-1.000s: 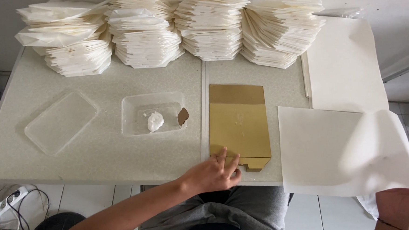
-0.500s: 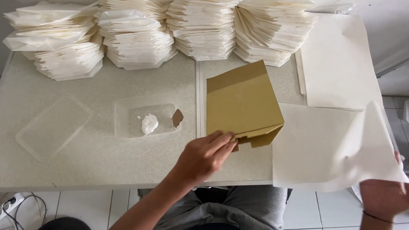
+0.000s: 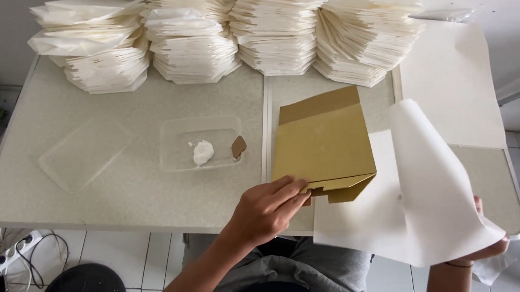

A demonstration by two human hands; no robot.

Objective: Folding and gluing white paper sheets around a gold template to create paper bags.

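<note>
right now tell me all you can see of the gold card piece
The gold card piece is flat, shiny card with a darker fold-over strip along its far edge and a notched tab at the near corner. It lies tilted across the table seam, its near edge lifted by the left hand, partly over the white sheet.

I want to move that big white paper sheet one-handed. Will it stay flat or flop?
The thin white paper sheet will probably flop: held by the right hand at one corner, it already curls over itself. It looks light, so it may drift or slide easily. The gold folded cardboard piece seems stiffer, keeping its shape under the left hand.
</note>
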